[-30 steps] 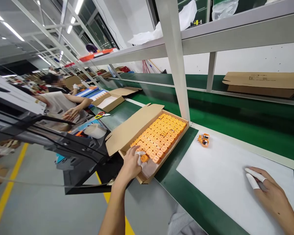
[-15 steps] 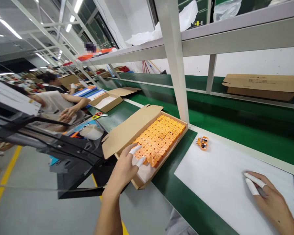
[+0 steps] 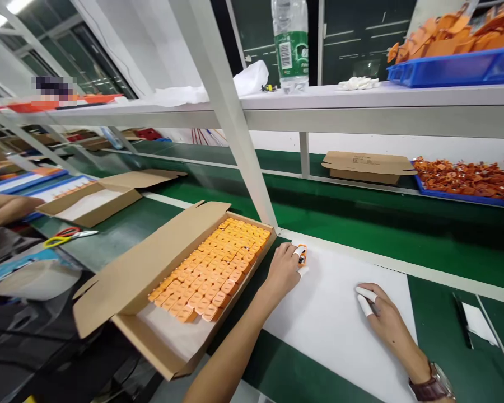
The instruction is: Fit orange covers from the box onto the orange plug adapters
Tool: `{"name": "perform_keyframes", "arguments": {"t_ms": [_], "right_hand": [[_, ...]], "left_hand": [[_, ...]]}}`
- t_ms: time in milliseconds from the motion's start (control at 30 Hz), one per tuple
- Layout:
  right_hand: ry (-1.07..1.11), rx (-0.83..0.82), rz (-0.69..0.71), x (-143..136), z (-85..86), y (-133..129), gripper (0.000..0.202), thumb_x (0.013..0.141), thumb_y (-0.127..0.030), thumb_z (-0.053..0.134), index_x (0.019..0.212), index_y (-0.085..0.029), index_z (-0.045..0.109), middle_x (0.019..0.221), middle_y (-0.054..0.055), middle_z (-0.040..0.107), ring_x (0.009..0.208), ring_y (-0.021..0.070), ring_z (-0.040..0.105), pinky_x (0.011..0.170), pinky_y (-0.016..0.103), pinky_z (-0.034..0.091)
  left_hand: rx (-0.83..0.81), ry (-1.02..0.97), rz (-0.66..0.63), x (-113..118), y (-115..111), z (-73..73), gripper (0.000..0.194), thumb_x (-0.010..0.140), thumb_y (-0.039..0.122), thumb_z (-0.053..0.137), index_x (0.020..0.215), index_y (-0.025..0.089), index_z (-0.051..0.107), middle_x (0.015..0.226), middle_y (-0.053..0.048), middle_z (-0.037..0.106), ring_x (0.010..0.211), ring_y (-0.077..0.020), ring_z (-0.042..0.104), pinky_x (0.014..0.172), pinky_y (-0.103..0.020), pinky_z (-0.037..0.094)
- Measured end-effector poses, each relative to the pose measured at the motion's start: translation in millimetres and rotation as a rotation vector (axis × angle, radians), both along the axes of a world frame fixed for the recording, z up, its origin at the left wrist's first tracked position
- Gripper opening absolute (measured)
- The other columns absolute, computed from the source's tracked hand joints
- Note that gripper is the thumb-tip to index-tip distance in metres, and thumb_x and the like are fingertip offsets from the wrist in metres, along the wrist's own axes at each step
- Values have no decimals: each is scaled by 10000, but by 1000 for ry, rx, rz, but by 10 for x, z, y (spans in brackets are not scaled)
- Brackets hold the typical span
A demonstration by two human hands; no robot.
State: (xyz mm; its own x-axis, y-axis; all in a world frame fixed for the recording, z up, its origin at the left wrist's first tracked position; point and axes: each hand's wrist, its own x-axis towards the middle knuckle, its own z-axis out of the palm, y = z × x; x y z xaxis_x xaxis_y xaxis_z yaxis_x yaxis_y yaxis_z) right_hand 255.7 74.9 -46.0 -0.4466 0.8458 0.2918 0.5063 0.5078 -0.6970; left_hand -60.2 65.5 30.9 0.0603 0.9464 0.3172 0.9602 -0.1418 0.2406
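My left hand (image 3: 286, 265), with white covers on two fingertips, is at the small orange part (image 3: 303, 255) near the back left of the white sheet (image 3: 327, 313). Its thumb and finger lie around that part, fingers apart; a firm grip cannot be made out. Over the right side of the sheet is my right hand (image 3: 382, 316), its white-covered fingertips close together; anything between them is hidden. Left of the sheet, an open cardboard box (image 3: 172, 366) holds rows of orange pieces (image 3: 218, 263), with bare lining at its near end.
A metal post (image 3: 239, 123) rises behind the box. Scissors (image 3: 69, 235) and another open box (image 3: 96, 207) lie at left, beside a person's arm (image 3: 8, 206). A blue tray of orange parts (image 3: 466, 179), a carton (image 3: 365, 165) and a bottle (image 3: 293, 50) stand behind.
The view has swung right. My left hand has left the box's orange pieces and reached the small orange part on the sheet. My right hand is still over the sheet.
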Motion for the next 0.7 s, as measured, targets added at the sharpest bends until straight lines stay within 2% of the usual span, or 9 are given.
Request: {"name": "perform_keyframes", "arguments": {"t_ms": [33,133,233,300,400,500,567,633,700], "right_hand": [[15,3,8,-3,0,-2,171,909,-188,507,889,-195,677,1279,142,636,1210,302,632,997,475,581],[62,11,13,-16,20,-10,200,859,-135,499,915,-197,682,1247,134,654,1200,296,639,985,464,589],[74,8,-6,-30,65,-21,243,854,-110,491,975,-200,681,1225,125,663,1149,281,661,989,450,581],[55,-5,0,-34,99,-31,296,823,-68,479,1002,-197,677,1231,117,656,1142,274,660,1000,445,572],[48,-20,19,-36,152,-52,374,800,-29,470,1063,-198,676,1237,109,647,1158,265,646,1013,440,558],[130,-25,34,-50,210,-73,381,887,-83,487,1196,-227,657,1214,102,656,1146,252,644,998,435,556],[201,-46,37,-66,246,-80,334,954,-154,495,1236,-251,645,1188,93,667,1114,242,655,977,428,561],[244,-74,30,-81,273,-81,297,990,-202,494,1238,-263,646,1165,86,676,1095,237,659,970,424,560],[265,-88,17,-91,291,-81,271,1003,-226,498,1222,-262,655,1150,84,680,1092,236,657,976,423,552]], "left_hand": [[7,14,12,18,33,-4,114,822,206,736,924,161,715,1051,-160,683,1128,-373,552,937,-538,495],[33,48,65,40,74,-46,181,854,339,719,836,159,707,926,-185,673,1059,-407,547,882,-570,475],[48,70,82,52,74,-95,170,872,323,679,812,166,704,870,-189,668,1021,-415,541,842,-580,469],[48,82,57,96,50,-92,120,867,281,672,839,169,707,905,-188,674,1031,-408,542,838,-570,472],[52,42,-94,272,-29,-28,136,863,252,685,981,186,700,1001,-152,682,1103,-369,539,915,-541,473],[-20,-84,-373,556,-126,55,288,871,240,695,1154,218,645,1064,-105,682,1134,-322,535,970,-508,477],[-102,-133,-521,734,-166,90,294,881,196,676,1169,240,636,1086,-90,680,1153,-313,533,968,-496,486],[-169,-171,-611,846,-171,97,333,894,131,635,1197,267,630,1116,-80,682,1202,-302,528,994,-484,486],[-210,-237,-630,870,-145,69,492,901,126,631,1354,294,541,1254,-87,651,1285,-285,505,1057,-479,471]]}}
